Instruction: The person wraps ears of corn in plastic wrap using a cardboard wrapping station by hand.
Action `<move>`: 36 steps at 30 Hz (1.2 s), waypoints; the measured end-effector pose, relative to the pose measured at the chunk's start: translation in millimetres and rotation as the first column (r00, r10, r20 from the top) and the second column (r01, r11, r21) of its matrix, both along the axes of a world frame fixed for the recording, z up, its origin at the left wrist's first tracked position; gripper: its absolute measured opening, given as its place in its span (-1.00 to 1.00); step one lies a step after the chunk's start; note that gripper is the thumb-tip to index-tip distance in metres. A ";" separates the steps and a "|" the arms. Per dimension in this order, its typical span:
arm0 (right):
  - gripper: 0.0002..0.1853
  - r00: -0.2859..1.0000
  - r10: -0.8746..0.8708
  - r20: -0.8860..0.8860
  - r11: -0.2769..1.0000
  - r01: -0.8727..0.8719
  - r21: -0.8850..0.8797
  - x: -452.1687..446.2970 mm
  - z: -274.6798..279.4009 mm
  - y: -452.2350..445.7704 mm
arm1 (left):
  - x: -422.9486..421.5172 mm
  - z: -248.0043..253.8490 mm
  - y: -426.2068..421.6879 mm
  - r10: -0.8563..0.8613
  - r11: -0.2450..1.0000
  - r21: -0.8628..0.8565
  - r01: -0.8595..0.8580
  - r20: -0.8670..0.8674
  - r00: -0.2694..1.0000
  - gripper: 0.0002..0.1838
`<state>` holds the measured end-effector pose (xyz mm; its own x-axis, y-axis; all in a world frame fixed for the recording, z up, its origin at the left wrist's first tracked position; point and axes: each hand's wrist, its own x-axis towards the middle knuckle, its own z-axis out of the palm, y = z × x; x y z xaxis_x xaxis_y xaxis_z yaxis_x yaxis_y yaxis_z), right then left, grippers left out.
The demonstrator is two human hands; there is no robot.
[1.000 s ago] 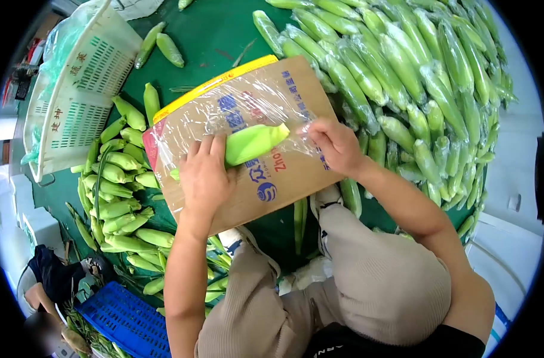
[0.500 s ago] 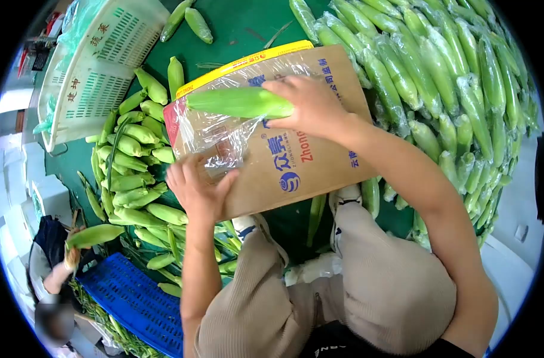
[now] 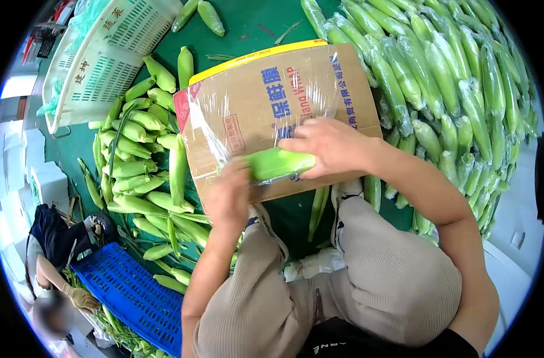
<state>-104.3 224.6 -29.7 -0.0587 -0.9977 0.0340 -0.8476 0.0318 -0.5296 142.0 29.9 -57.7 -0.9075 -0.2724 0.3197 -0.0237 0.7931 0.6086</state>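
A green ear of corn in its husk (image 3: pixel 278 163) lies across the lower part of a cardboard box (image 3: pixel 212 128), with some clear film around it. My right hand (image 3: pixel 323 146) grips its right end, fingers on top. At its left end is my left hand (image 3: pixel 229 190), smeared by motion, so its fingers are hard to make out. Clear plastic film (image 3: pixel 209 134) is spread over the box, which has a yellow strip along its top edge and blue and red print.
Unwrapped corn (image 3: pixel 128 170) is piled left of the box, film-wrapped corn (image 3: pixel 427 89) at the right. A white basket (image 3: pixel 96 74) leans at the upper left. At the lower left are a blue crate (image 3: pixel 128 292) and another person's gloved hand (image 3: pixel 83 299).
The corn held by my right hand has moved down and right across the box. My left hand has moved right to its left end. A corn now lies upright against the box's left edge.
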 end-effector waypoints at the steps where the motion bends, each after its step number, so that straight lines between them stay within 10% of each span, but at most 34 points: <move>1: -0.26 0.999 0.002 -0.048 1.000 -0.003 -0.009 1.1 -5.2 -1.8 | -8.6 2.1 7.3 -0.060 0.990 -0.126 0.068 0.070 0.996 -0.50; 4: -0.24 0.964 -0.186 -0.189 0.945 0.123 -0.302 -4.5 -1.7 -16.8 | -37.2 14.8 13.8 -0.030 0.970 -0.232 0.075 0.193 0.981 -0.21; 6: -0.22 0.947 -0.319 -0.038 0.864 0.274 -0.421 -8.5 -6.1 -29.0 | -78.9 33.4 -8.0 0.013 0.939 -0.333 0.085 0.282 0.959 -0.25; 10: -0.23 0.882 -0.285 -0.376 0.923 0.146 -0.356 -31.5 2.1 -64.4 | -165.9 42.2 -84.4 0.393 0.744 -0.617 -0.256 0.094 0.915 -0.52; 12: -0.24 0.850 -0.276 -0.448 0.942 0.147 -0.301 -42.3 -5.3 -76.5 | -174.2 61.9 -97.1 0.373 0.892 -0.248 -0.378 -0.071 0.925 -0.61; 13: -0.24 0.855 -0.274 -0.441 0.948 0.161 -0.276 -50.2 -8.9 -85.0 | -169.8 69.3 -78.5 0.338 0.917 0.254 -0.306 -0.090 0.937 -0.66; 14: -0.25 0.860 -0.271 -0.432 0.952 0.173 -0.253 -59.0 -11.3 -92.5 | -159.5 62.0 -71.4 0.175 0.961 0.228 -0.154 -0.078 0.981 -0.57; 18: -0.25 0.978 -0.198 0.071 0.979 0.194 0.061 -56.3 16.2 -96.5 | -138.8 54.0 -24.1 0.066 0.847 -0.531 0.023 0.149 0.987 -0.16; 19: -0.25 0.969 -0.165 0.181 0.985 0.153 0.082 -53.0 23.5 -89.7 | -138.0 46.4 -28.9 0.061 0.721 -0.690 -0.060 -0.024 0.998 -0.20; 23: -0.43 0.936 -0.199 0.291 0.861 0.026 0.508 -80.0 50.5 -93.6 | -132.4 58.4 -26.1 0.036 0.928 -0.358 0.109 0.375 0.926 -0.45; 26: -0.45 0.979 0.033 0.201 0.988 -0.001 -0.154 -81.7 2.3 -107.9 | -124.5 71.3 -10.3 -0.094 0.938 -0.245 0.246 0.503 0.859 -0.48; 29: -0.44 0.944 0.156 -0.290 0.988 -0.149 0.047 -37.3 -35.1 -100.7 | -121.4 86.9 6.1 -0.204 0.952 -0.010 0.307 0.727 0.656 -0.46; 33: -0.39 0.977 0.098 -0.191 0.995 -0.091 0.049 -16.7 -40.0 -88.0 | -75.5 76.9 19.8 -0.365 0.923 0.221 0.315 0.764 0.533 -0.43; 36: -0.38 0.987 0.099 -0.130 0.992 -0.087 0.096 -19.6 -42.5 -92.6 | -34.9 56.4 47.8 -0.670 0.697 0.590 0.407 0.738 0.076 -0.31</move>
